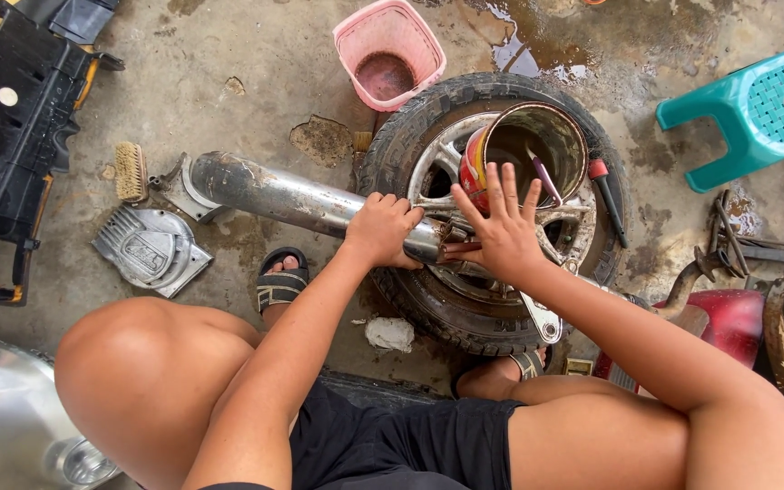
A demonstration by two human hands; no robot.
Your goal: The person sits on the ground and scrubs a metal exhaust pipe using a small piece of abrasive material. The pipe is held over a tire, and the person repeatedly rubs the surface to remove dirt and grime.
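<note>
Left hand's (381,229) grip clamped around exhaust pipe (292,198), long axis left-right, right hand (499,231) splayed open at its right-pointing end.

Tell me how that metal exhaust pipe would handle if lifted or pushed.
The pipe looks rigid steel, so probably stiff and fairly heavy. Its round, grimy surface may be slippery and apt to roll; the left hand grips it where it lies across the wheel, the right hand pressed open at its end.
</note>
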